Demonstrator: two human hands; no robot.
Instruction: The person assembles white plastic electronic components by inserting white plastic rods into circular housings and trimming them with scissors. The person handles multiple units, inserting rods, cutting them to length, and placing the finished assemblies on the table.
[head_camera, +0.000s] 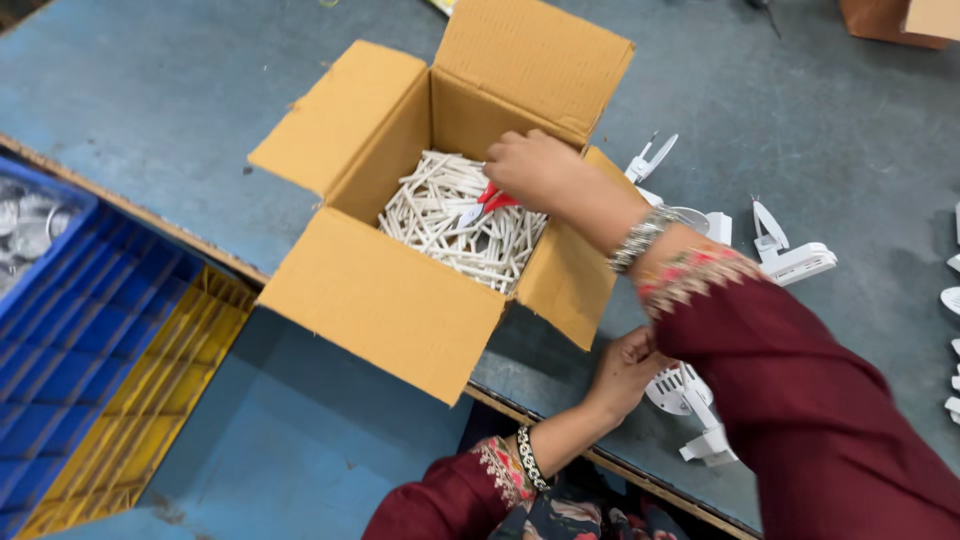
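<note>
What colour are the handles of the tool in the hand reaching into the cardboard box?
Red handles, seen in the head view, held by the right hand.

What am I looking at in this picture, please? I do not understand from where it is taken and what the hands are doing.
There is one picture, taken by a camera worn on a person's head, looking down at that person's own two bare hands. The right hand reaches into an open cardboard box full of thin white sticks and holds a small tool with red handles. The left hand rests on a white plastic part at the edge of the blue-grey table. More white plastic parts lie on the table to the right. Below the table, on the left, stand a blue crate and a yellow crate.
</note>
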